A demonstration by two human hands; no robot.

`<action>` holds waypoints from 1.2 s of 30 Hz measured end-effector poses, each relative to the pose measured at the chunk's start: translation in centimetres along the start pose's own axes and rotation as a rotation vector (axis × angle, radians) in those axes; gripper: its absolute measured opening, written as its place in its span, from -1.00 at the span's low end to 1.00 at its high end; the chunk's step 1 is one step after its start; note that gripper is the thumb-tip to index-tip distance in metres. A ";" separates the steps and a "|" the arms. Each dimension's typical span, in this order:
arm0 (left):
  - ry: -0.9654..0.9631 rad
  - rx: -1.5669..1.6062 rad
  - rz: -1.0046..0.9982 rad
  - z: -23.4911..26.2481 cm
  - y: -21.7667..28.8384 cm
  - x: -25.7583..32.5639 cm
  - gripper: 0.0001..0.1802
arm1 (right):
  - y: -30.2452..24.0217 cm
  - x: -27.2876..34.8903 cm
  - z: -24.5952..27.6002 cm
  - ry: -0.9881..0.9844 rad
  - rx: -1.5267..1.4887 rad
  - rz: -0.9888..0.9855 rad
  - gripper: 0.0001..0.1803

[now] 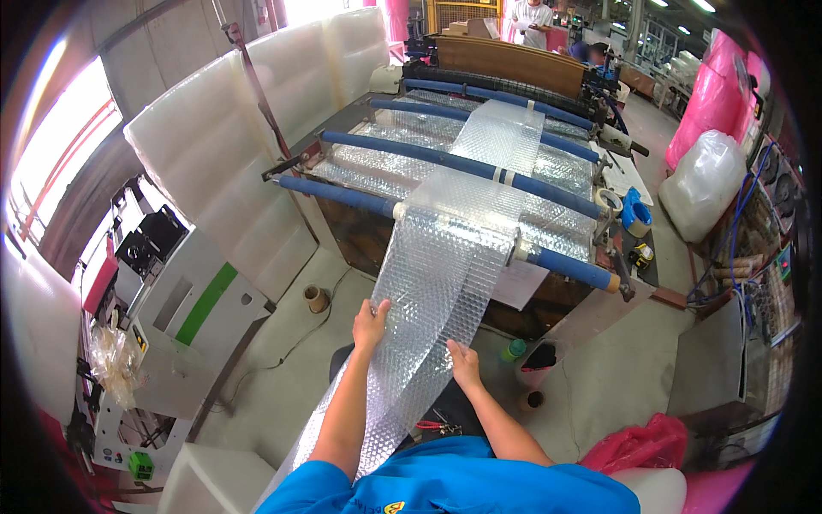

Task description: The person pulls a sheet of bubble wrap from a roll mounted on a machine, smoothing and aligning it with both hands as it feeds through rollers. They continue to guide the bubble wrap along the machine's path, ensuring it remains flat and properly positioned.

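Two edges of a bubble-wrap strip (428, 291) are held in front of the blue shirt (471, 480): the right hand (464, 364) pinches the right one, and the left hand (369, 325), well apart, grips the left one slightly farther out. The step seems to be guiding the strip; the next move likely calls for even tension. Its long axis points away, leaning rightward, over the front blue roller (569, 267) and apparently beneath the next roller (402, 151).
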State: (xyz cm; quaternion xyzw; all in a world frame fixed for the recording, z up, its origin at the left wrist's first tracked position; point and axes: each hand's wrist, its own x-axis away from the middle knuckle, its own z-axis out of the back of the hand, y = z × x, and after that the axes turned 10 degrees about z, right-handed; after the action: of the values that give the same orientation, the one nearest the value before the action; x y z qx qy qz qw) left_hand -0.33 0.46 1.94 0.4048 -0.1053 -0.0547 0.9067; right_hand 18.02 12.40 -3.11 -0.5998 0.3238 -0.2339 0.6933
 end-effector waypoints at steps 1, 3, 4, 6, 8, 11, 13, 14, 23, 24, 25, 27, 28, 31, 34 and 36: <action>-0.004 0.019 -0.018 -0.1 -0.1 -0.1 -0.42 | 0.1 -0.1 -0.1 0.015 0.011 -0.005 -0.58; -0.016 0.063 -0.043 -0.7 -0.6 -0.6 -0.44 | 0.6 -0.5 0.2 -0.031 -0.006 -0.104 -0.58; -0.017 0.087 -0.058 -1.0 -1.1 -0.9 -0.44 | 0.8 -0.6 0.3 -0.052 -0.012 -0.155 -0.57; -0.024 0.145 -0.091 -1.7 -1.4 -1.4 -0.46 | 1.2 -0.9 0.3 -0.046 0.027 -0.156 -0.58; 0.009 0.145 -0.080 -2.5 -1.5 -1.5 -0.47 | 1.4 -1.0 0.5 -0.033 0.056 -0.159 -0.58; 0.033 0.103 -0.066 -2.7 -1.1 -1.4 -0.50 | 1.4 -1.2 0.7 -0.038 0.066 -0.177 -0.58; 0.021 0.075 -0.051 -2.1 -0.7 -1.2 -0.51 | 1.0 -1.2 0.5 -0.012 0.082 -0.180 -0.57; 0.005 0.071 -0.041 -1.8 -0.5 -1.2 -0.51 | 0.8 -1.1 0.4 0.002 0.091 -0.183 -0.57; -0.037 0.080 -0.054 -1.4 -1.1 -1.3 -0.54 | 0.5 -1.0 0.8 -0.055 0.069 -0.142 -0.56; -0.050 0.092 -0.043 -1.3 -1.1 -1.3 -0.55 | 0.7 -1.0 0.7 -0.051 0.062 -0.140 -0.56; -0.047 0.080 -0.058 -1.3 -1.0 -1.3 -0.55 | 1.2 -0.9 0.7 -0.048 0.072 -0.131 -0.56; -0.047 0.052 -0.094 -1.3 -1.1 -1.2 -0.56 | 2.1 -0.8 0.7 -0.032 0.090 -0.113 -0.56; -0.055 0.090 -0.101 -1.2 -1.8 -1.3 -0.56 | 1.8 -0.8 0.5 -0.034 0.092 -0.111 -0.56; -0.082 0.219 -0.078 -1.4 -3.4 -1.0 -0.59 | 0.2 0.3 0.5 -0.043 -0.028 -0.204 -0.55; -0.038 0.196 -0.200 -0.5 -0.7 -1.9 -0.60 | -1.4 -1.8 0.9 -0.055 0.029 -0.125 -0.51; -0.029 0.191 -0.238 -0.6 2.4 -2.6 -0.60 | -1.9 -3.9 1.6 -0.010 0.047 -0.077 -0.51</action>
State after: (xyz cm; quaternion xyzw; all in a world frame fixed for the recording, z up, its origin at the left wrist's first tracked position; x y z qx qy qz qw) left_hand -2.70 3.01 2.99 0.4979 -0.0744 -0.1574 0.8496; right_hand 16.65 16.00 -0.50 -0.5965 0.2912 -0.2650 0.6994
